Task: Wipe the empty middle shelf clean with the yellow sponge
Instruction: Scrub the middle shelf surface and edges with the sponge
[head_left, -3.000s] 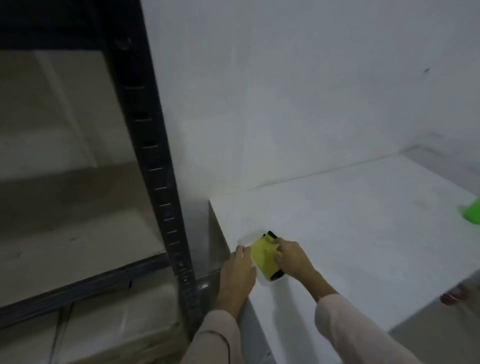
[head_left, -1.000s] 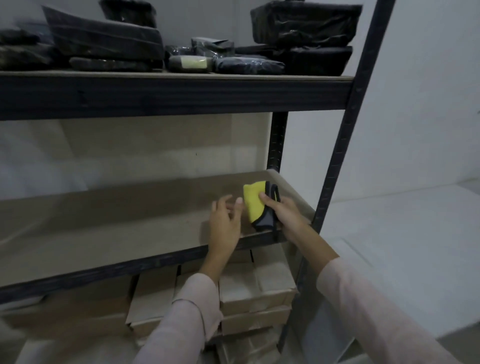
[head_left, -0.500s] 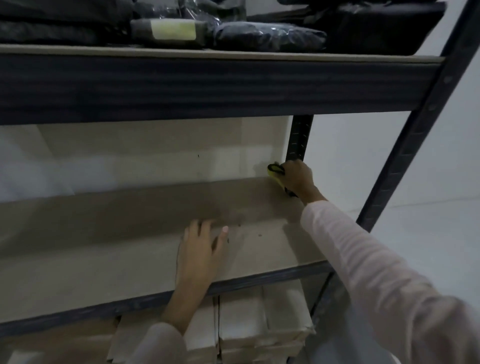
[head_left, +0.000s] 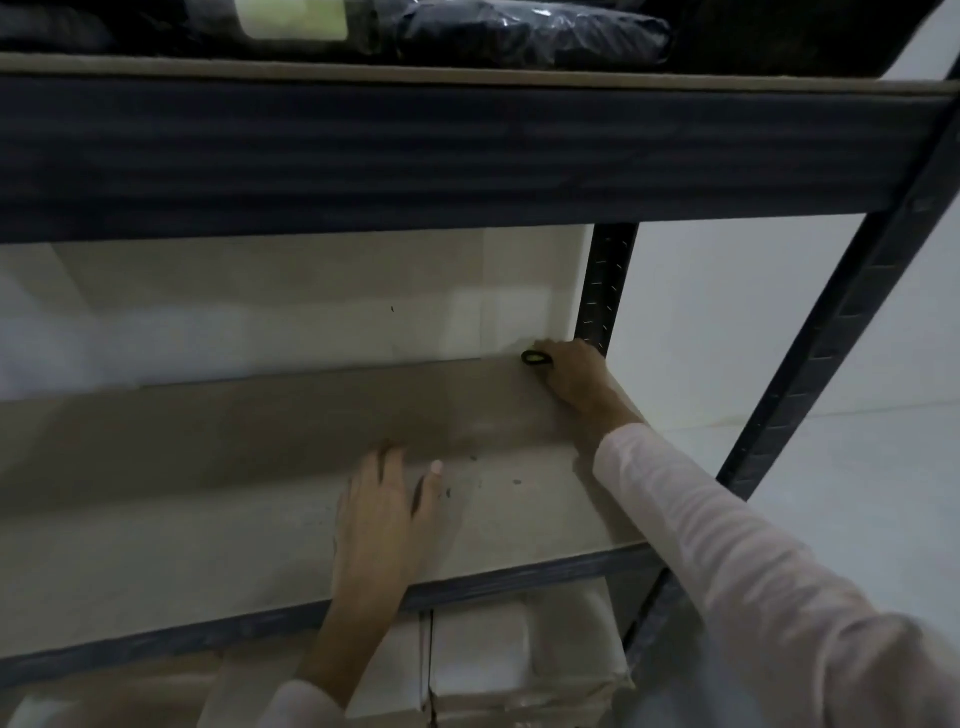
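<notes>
The empty middle shelf (head_left: 208, 467) is a pale brown board in a dark metal rack, with small dark specks near its front right. My right hand (head_left: 574, 376) reaches into the back right corner and is closed on the yellow sponge (head_left: 536, 357); only the sponge's dark edge with a sliver of yellow shows past my fingers. The sponge presses against the shelf where it meets the back wall. My left hand (head_left: 384, 514) lies flat, palm down, on the shelf's front part, fingers slightly apart and holding nothing.
The top shelf (head_left: 467, 140) hangs low overhead with black wrapped packages (head_left: 530, 31) on it. Dark rack posts stand at the back right (head_left: 605, 286) and front right (head_left: 841, 312). Cardboard boxes (head_left: 519, 654) sit on the level below. A white surface (head_left: 857, 493) lies right of the rack.
I took the sponge from the white surface and carried it to the shelf. My right hand pushed it into the back right corner; my left hand settled flat on the shelf. The view moved closer.
</notes>
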